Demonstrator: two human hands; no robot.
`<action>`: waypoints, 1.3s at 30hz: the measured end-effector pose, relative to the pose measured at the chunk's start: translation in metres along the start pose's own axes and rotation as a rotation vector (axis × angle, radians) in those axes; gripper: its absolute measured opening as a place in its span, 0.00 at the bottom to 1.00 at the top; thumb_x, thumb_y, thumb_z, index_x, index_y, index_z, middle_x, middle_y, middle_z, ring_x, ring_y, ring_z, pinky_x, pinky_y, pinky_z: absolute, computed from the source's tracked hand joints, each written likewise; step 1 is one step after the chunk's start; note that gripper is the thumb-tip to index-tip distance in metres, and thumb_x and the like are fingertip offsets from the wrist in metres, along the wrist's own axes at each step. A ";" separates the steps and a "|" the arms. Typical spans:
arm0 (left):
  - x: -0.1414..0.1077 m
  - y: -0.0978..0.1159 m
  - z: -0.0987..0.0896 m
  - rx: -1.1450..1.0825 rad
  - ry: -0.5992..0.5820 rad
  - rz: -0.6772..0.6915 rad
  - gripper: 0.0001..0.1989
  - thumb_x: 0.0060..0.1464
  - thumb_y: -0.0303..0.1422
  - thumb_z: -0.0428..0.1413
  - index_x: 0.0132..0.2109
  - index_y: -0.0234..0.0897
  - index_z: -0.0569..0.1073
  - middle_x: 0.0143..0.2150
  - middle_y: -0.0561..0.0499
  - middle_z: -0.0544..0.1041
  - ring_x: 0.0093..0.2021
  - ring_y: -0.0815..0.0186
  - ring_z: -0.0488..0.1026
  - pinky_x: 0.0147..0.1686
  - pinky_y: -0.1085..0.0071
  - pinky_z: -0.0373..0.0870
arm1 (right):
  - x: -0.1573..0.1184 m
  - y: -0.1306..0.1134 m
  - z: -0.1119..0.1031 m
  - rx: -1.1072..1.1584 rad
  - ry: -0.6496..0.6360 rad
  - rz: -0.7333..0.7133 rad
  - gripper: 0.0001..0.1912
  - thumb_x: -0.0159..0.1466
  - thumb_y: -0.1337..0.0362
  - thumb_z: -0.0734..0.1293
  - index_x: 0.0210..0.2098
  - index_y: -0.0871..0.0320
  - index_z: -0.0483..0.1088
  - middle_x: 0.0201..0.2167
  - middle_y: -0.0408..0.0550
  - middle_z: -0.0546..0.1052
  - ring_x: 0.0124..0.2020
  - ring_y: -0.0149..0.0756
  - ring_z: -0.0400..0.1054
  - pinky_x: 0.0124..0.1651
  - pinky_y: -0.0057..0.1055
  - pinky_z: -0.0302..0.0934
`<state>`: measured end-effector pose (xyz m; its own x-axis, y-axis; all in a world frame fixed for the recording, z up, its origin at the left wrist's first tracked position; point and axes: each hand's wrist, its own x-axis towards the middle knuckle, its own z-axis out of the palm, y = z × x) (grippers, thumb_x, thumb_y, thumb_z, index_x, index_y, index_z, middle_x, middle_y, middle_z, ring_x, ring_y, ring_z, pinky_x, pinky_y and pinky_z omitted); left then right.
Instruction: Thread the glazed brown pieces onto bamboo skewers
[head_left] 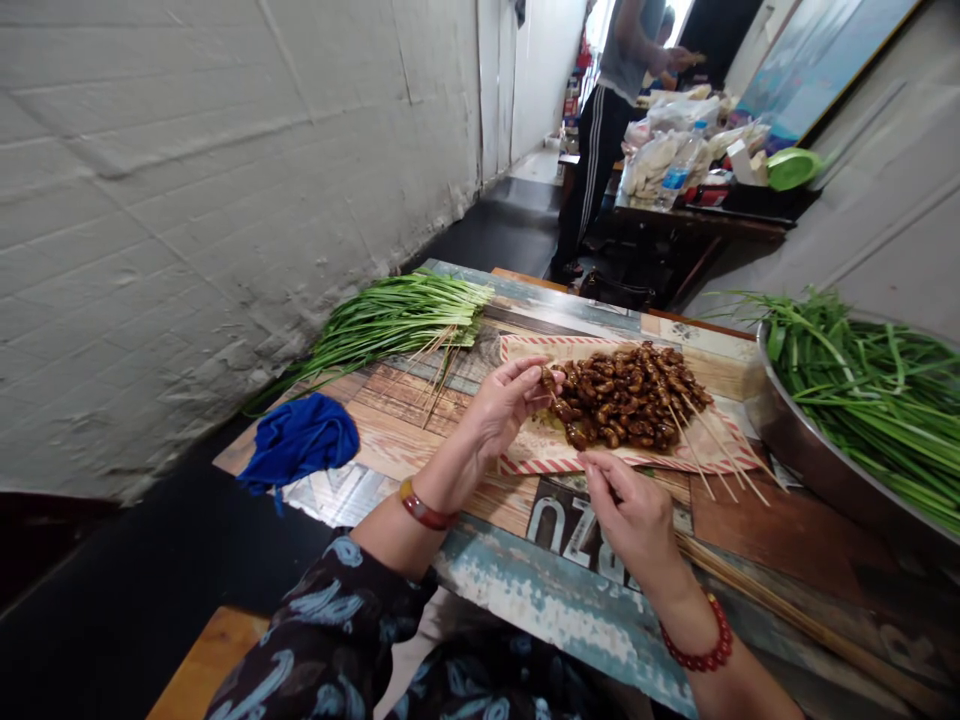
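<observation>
My left hand (510, 405) is closed in a pinch on a small glossy brown piece (550, 382), held just over the left side of a pile of the same brown, pupa-like pieces (619, 390). The pile lies on a cream paper sheet with a red-striped border (536, 460). Close to the sheet's front edge, my right hand (634, 510) has its thumb and fingertips pressed together; whatever they hold is too thin or hidden to make out. Several loaded skewers (705, 455) rest on the pile's right side, their bare ends pointing toward me.
Green chives (390, 315) and loose skewers (439, 385) lie back left. A blue cloth (304, 440) sits at the left edge. At right stands a metal basin (795, 410) of greens; a skewer bundle (750, 580) lies in front. A person (600, 130) stands by a laden table behind.
</observation>
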<state>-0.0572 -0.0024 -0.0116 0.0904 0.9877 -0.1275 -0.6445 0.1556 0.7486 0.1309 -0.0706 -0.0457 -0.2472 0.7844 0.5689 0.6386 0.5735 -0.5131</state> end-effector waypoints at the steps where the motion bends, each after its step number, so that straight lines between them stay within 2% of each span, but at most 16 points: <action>1: 0.000 0.000 0.000 -0.001 0.004 -0.003 0.18 0.41 0.35 0.69 0.40 0.34 0.75 0.36 0.46 0.81 0.35 0.66 0.77 0.39 0.70 0.70 | 0.000 0.000 0.000 -0.003 0.001 0.002 0.12 0.68 0.66 0.59 0.41 0.57 0.75 0.36 0.50 0.82 0.35 0.37 0.78 0.39 0.31 0.72; 11: -0.001 -0.001 0.000 0.039 -0.001 0.027 0.14 0.42 0.33 0.68 0.38 0.34 0.78 0.37 0.46 0.81 0.35 0.67 0.77 0.38 0.72 0.68 | -0.002 -0.004 0.002 0.002 0.001 0.027 0.12 0.68 0.65 0.59 0.41 0.57 0.75 0.37 0.50 0.82 0.36 0.37 0.78 0.39 0.30 0.71; 26: -0.002 -0.005 0.004 0.038 0.005 -0.005 0.14 0.42 0.33 0.68 0.37 0.33 0.78 0.35 0.46 0.81 0.36 0.68 0.76 0.37 0.73 0.68 | -0.001 -0.004 0.007 -0.008 0.008 0.063 0.13 0.69 0.64 0.58 0.40 0.56 0.74 0.37 0.49 0.82 0.35 0.37 0.77 0.39 0.31 0.69; 34: 0.000 -0.007 0.003 0.026 -0.006 -0.019 0.16 0.43 0.33 0.68 0.40 0.32 0.78 0.37 0.45 0.81 0.36 0.68 0.77 0.38 0.74 0.69 | 0.004 -0.004 0.005 0.069 -0.016 0.125 0.12 0.68 0.62 0.58 0.37 0.56 0.73 0.33 0.48 0.81 0.32 0.36 0.76 0.37 0.30 0.68; 37: 0.000 -0.007 0.004 -0.014 -0.045 -0.040 0.21 0.45 0.38 0.67 0.46 0.34 0.76 0.42 0.44 0.81 0.38 0.66 0.77 0.41 0.70 0.71 | 0.005 -0.004 0.004 0.132 -0.038 0.193 0.12 0.68 0.61 0.59 0.37 0.56 0.73 0.25 0.45 0.79 0.27 0.34 0.74 0.31 0.28 0.66; 39: -0.002 -0.008 0.005 0.007 -0.092 -0.090 0.23 0.46 0.41 0.66 0.46 0.33 0.76 0.44 0.42 0.80 0.39 0.65 0.77 0.41 0.69 0.71 | 0.006 -0.005 0.003 0.174 -0.049 0.249 0.12 0.68 0.60 0.59 0.37 0.57 0.73 0.19 0.41 0.75 0.21 0.32 0.71 0.27 0.27 0.63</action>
<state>-0.0484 -0.0055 -0.0143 0.2167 0.9669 -0.1345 -0.6255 0.2433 0.7413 0.1245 -0.0677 -0.0412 -0.1366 0.9138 0.3825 0.5505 0.3910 -0.7376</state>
